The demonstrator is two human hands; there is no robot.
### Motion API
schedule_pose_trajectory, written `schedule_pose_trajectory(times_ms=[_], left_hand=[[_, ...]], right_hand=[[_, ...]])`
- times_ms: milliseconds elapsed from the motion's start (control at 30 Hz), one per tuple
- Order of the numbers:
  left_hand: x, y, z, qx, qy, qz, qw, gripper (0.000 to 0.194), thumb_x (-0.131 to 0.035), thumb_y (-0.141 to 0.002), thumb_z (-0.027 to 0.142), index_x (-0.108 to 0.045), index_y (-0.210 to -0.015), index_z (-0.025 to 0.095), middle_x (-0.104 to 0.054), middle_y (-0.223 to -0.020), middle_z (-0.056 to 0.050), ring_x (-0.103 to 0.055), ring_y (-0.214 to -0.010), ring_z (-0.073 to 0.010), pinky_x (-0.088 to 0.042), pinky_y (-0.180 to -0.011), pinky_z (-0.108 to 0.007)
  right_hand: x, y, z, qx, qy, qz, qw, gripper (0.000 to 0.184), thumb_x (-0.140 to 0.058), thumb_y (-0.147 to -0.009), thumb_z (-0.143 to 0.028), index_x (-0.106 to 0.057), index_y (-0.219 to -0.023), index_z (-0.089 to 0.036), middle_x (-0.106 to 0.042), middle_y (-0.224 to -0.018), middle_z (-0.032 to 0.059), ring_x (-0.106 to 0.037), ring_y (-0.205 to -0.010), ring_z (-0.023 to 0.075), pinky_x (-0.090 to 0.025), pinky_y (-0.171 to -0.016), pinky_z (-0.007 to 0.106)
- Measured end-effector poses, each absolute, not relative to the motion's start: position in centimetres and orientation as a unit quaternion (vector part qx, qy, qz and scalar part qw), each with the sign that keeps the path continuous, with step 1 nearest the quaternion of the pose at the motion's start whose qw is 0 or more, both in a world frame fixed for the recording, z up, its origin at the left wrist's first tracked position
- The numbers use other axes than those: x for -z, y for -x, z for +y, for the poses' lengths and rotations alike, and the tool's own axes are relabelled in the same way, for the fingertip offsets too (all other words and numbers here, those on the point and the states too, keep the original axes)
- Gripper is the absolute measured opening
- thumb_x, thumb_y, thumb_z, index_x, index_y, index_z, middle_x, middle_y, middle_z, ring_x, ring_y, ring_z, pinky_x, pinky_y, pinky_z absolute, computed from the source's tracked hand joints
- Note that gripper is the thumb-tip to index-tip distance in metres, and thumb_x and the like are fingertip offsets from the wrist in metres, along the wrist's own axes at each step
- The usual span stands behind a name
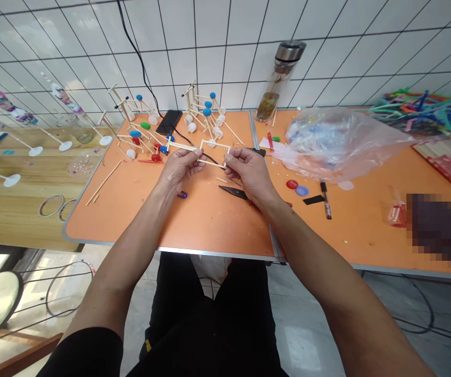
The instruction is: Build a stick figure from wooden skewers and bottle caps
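Look at that vivid orange bench [210, 220] under pale wooden sticks [213, 162], a red bottle cap [292, 184] beside a blue bottle cap [302, 190], and white wall tiles [217, 68] gridded in black lines!

The left hand [180, 168] and right hand [248, 173] pinch, held just apart.
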State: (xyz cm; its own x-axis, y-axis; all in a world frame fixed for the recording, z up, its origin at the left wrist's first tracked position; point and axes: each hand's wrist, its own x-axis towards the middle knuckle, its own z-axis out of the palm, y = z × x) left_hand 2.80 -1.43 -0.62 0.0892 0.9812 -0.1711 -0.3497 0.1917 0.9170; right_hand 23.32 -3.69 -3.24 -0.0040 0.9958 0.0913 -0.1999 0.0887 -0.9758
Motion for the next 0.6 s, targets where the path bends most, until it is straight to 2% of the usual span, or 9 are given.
schedule_pose_trajectory(times_ms=[200, 333, 600], left_hand=[[0.57, -2.78, -1.47, -0.524, -0.361, 0.425, 0.644, 0.013, -0.089, -0.095, 0.014, -0.078, -0.088, 0.013, -0.077, -0.072, 0.001, -0.073, -0.059, -0.0077, -0.06, -0.06, -0.018], [0.62, -2.73, -1.48, -0.522, -0.365, 0.426, 0.642, 0.015, -0.092, -0.093, 0.017, -0.078, -0.088, 0.014, -0.078, -0.073, 0.001, -0.073, -0.059, -0.007, -0.06, -0.062, -0.017], [0.5, -2.8, -1.56, -0.525, -0.361, 0.425, 0.643, 0.013, -0.089, -0.095, 0.015, -0.078, -0.088, 0.014, -0.078, -0.072, 0.001, -0.073, -0.06, -0.0075, -0.06, -0.061, -0.017]], right_hand=[[3.14, -23.29, -3.77, -0.529, 0.418, -0.469, 0.57, 0.055, -0.104, -0.069, -0.065, -0.072, -0.087, -0.023, -0.072, -0.074, -0.0018, -0.066, -0.064, 0.0106, -0.058, -0.059, 0.022], [3.05, -23.22, -3.87, -0.534, 0.417, -0.463, 0.572, 0.056, -0.106, -0.067, -0.064, -0.073, -0.086, -0.023, -0.072, -0.074, -0.002, -0.066, -0.064, 0.0105, -0.058, -0.059, 0.021], [3.02, -23.26, -3.85, -0.532, 0.421, -0.465, 0.569, 0.052, -0.105, -0.07, -0.06, -0.073, -0.086, -0.023, -0.072, -0.075, -0.0013, -0.066, -0.065, 0.0105, -0.058, -0.059, 0.021]])
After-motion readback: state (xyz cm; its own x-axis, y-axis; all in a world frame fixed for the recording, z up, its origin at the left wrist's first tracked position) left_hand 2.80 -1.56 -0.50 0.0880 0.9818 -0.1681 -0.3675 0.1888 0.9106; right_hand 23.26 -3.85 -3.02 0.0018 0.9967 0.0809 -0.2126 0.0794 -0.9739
